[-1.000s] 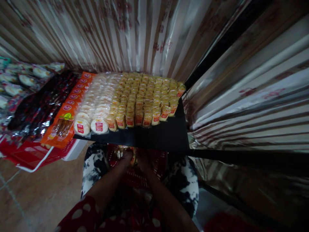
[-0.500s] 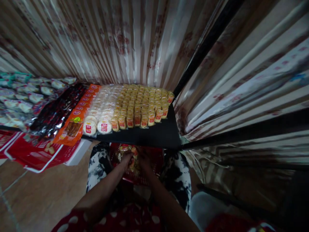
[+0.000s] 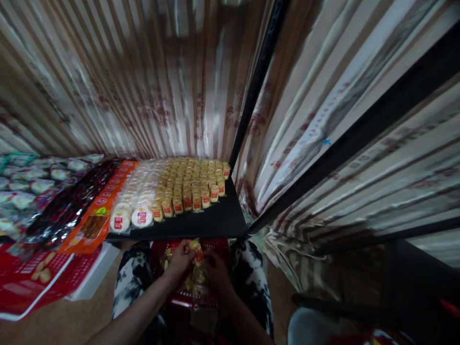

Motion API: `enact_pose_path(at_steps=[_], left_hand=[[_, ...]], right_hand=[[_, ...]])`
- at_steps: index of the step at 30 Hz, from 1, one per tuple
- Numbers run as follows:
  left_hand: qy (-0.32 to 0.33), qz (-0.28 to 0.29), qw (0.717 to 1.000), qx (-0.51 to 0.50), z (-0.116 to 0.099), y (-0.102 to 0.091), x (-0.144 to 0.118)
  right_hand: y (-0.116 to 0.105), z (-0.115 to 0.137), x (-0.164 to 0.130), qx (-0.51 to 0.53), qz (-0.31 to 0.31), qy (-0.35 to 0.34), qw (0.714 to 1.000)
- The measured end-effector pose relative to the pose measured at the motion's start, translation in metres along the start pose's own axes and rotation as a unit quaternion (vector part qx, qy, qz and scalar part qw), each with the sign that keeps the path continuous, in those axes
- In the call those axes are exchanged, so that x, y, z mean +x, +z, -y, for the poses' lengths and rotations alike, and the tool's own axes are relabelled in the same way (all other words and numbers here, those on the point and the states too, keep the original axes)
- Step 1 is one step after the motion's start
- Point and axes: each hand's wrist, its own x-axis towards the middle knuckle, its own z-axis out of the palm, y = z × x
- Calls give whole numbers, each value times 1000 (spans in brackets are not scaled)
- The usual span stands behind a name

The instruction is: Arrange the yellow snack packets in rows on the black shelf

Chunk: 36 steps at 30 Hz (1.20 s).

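Note:
My left hand [image 3: 180,261] is closed on a small wrapped yellow cake [image 3: 197,251] with a red label, held up above a red basket [image 3: 224,251] on my lap. Close on the cake's right side, my right hand [image 3: 217,270] has its fingers curled together, dim and partly hidden, so what they grip cannot be made out. More yellow wrapped cakes [image 3: 197,278] lie in the basket under my hands. In front, on the black shelf [image 3: 215,223], stand tight rows of the same wrapped cakes [image 3: 190,184].
Left of those rows are round white wrapped crackers [image 3: 142,217], an orange snack pack [image 3: 95,220], dark shiny packets [image 3: 72,201] and white packets [image 3: 41,184]. A red bag [image 3: 39,282] sits below at left. Striped curtains [image 3: 172,96] and black frame bars [image 3: 257,81] enclose the shelf.
The view has swung to the right and up, so the shelf sits lower and further left. The yellow cake in my left hand is now raised and more visible.

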Motion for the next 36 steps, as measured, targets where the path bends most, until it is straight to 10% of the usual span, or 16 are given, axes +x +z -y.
enact_pose_path(at_steps=[11,25,36], left_hand=[[155,85,969,173,-86,36,30],[330,81,873,349,-208,120,124],[365,71,837,401,-221,164,185]], right_hand=[[-22,66,25,9,-82,-105,991],[-47,139,148,-26,-251,-220,942],[-59,139,214,-97,-313,-205,922]])
